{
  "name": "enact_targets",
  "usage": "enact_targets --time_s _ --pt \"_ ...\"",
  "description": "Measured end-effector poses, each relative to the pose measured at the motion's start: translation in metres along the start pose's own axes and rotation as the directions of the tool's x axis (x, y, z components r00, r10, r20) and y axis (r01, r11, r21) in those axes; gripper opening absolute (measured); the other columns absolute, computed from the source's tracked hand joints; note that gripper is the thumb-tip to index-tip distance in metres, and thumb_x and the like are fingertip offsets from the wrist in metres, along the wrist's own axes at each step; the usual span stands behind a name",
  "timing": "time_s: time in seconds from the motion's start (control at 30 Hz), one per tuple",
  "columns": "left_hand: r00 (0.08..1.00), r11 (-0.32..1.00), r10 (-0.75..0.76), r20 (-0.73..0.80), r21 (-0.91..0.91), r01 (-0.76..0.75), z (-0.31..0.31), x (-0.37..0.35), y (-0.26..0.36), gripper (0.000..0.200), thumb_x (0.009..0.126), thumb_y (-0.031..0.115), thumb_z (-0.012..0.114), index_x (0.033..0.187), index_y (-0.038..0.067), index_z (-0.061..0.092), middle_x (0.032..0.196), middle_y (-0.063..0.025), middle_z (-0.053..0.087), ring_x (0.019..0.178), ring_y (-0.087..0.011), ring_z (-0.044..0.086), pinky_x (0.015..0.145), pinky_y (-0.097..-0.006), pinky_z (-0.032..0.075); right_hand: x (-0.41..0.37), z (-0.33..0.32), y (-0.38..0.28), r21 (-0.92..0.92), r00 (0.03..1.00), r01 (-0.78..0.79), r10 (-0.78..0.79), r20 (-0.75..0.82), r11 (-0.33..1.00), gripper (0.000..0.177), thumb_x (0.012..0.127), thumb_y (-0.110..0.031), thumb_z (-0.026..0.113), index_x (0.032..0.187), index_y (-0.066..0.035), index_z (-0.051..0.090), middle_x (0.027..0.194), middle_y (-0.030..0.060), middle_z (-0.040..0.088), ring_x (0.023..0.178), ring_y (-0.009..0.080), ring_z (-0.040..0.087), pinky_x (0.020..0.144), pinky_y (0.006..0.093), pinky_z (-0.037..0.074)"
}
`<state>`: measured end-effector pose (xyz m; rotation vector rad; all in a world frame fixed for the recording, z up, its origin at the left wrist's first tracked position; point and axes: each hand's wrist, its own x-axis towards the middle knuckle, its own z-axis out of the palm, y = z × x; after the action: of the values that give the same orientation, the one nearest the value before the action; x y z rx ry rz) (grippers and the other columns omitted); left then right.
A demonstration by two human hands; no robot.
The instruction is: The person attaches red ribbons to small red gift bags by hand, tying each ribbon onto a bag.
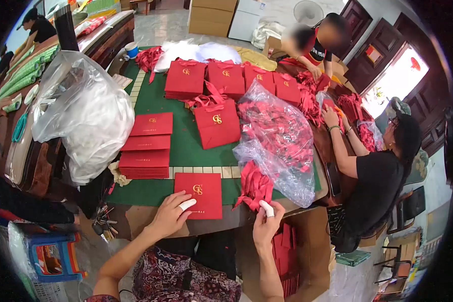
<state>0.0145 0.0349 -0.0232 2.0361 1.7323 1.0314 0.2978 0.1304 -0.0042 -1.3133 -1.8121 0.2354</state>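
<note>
A red card bag [206, 187] with a gold logo lies flat at the table's front edge. My left hand [173, 214] rests on its lower left part, fingers spread, one fingertip wrapped in white. Right of the bag, my right hand [267, 221] has its fingers drawn together at a heap of red ribbons [255, 186]; a white cover is on one finger, and what the fingers hold is too small to make out. Behind the ribbons lies a clear plastic bag of red ribbons [277, 136]. A stack of red bags [144, 163] stands to the left.
More red bags [184, 78] stand in piles farther back, with one bag [217, 123] before them. A plastic sack [85, 110] bulges at left. A cardboard box [309, 251] holding red bags is below the edge. Co-workers sit at right, one in black [382, 176].
</note>
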Motion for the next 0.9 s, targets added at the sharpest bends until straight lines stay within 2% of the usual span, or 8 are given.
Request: enact_targets --time_s 0.1,0.2,0.27,0.3,0.47,0.6,0.7,0.9 --pt "1.0 1.0 0.003 -0.01 0.017 -0.003 -0.003 -0.009 0.003 0.039 0.084 0.01 0.071 0.122 0.006 0.065 0.128 -0.0124 0.061 0.126 -0.0367 0.052 0.105 -0.0465 0.044 -0.005 0.0 -0.008 -0.029 0.997 -0.011 0.009 -0.076 1.0 0.022 0.09 0.002 0.064 0.108 -0.007 0.071 0.106 0.0118 0.056 0.094 0.0253 0.059 0.07 0.0315 0.05" --pt "1.0 1.0 0.007 -0.004 0.019 -0.007 -0.008 -0.017 0.006 0.038 0.083 0.009 0.071 0.121 0.006 0.066 0.127 -0.012 0.061 0.125 -0.0366 0.053 0.105 -0.0461 0.044 -0.013 -0.001 -0.004 -0.062 0.997 0.028 -0.024 0.072 0.998 0.025 0.086 0.004 0.066 0.106 -0.009 0.073 0.104 0.0112 0.057 0.094 0.0274 0.059 0.072 0.0337 0.051" --pt "1.0 1.0 0.004 0.016 0.023 -0.004 -0.013 -0.021 0.01 0.038 0.083 0.009 0.072 0.12 0.006 0.067 0.126 -0.0118 0.062 0.124 -0.0365 0.053 0.104 -0.0459 0.045 -0.007 0.001 -0.009 -0.01 0.911 0.281 -0.264 0.317 0.96 0.03 0.08 0.004 0.07 0.105 -0.012 0.075 0.101 0.0108 0.058 0.094 0.0294 0.059 0.076 0.0381 0.051" --pt "0.999 1.0 -0.002 0.037 0.025 0.001 -0.017 -0.021 0.012 0.037 0.083 0.01 0.072 0.12 0.006 0.067 0.125 -0.0123 0.062 0.122 -0.0362 0.054 0.103 -0.0456 0.045 -0.004 0.006 -0.01 -0.061 0.877 0.341 -0.294 0.38 0.938 0.034 0.076 0.002 0.072 0.106 -0.013 0.075 0.102 0.0101 0.059 0.094 0.0302 0.058 0.078 0.0415 0.05" --pt "0.998 0.998 -0.061 0.028 -0.019 0.061 -0.023 -0.001 0.017 0.039 0.083 0.01 0.071 0.121 0.005 0.065 0.124 -0.0142 0.062 0.117 -0.0353 0.056 0.1 -0.0447 0.046 0.003 0.024 -0.008 -0.067 0.88 0.348 -0.301 0.367 0.935 0.029 0.077 -0.002 0.074 0.104 -0.012 0.074 0.104 0.009 0.061 0.094 0.0313 0.058 0.078 0.042 0.049" --pt "0.997 0.998 -0.056 -0.056 0.03 0.058 -0.005 0.027 0.008 0.042 0.086 0.015 0.069 0.123 -0.004 0.061 0.126 -0.0173 0.058 0.119 -0.0347 0.053 0.102 -0.0445 0.043 0.003 0.027 -0.012 -0.052 0.886 0.36 -0.324 0.331 0.932 0.025 0.078 -0.002 0.074 0.102 -0.009 0.071 0.104 0.0092 0.061 0.094 0.0318 0.058 0.078 0.0422 0.049" --pt "0.99 0.966 -0.138 0.023 0.226 0.129 0.009 0.043 0.007 0.054 0.088 0.025 0.067 0.127 -0.011 0.053 0.134 -0.0235 0.048 0.125 -0.0386 0.045 0.107 -0.0474 0.037 0.002 0.026 -0.017 -0.076 0.881 0.384 -0.34 0.328 0.92 0.024 0.079 -0.004 0.073 0.103 -0.008 0.071 0.104 0.0091 0.061 0.095 0.0318 0.058 0.08 0.0424 0.048" --pt "0.995 0.963 -0.098 0.016 0.255 0.091 0.011 0.047 0.008 0.052 0.084 0.027 0.073 0.121 -0.006 0.057 0.118 -0.0186 0.052 0.113 -0.0358 0.048 0.097 -0.0462 0.04 0.007 0.028 -0.012 -0.123 0.881 0.314 -0.24 0.408 0.942 0.021 0.082 -0.008 0.071 0.104 -0.008 0.07 0.108 0.0094 0.06 0.098 0.0311 0.055 0.083 0.0434 0.045"
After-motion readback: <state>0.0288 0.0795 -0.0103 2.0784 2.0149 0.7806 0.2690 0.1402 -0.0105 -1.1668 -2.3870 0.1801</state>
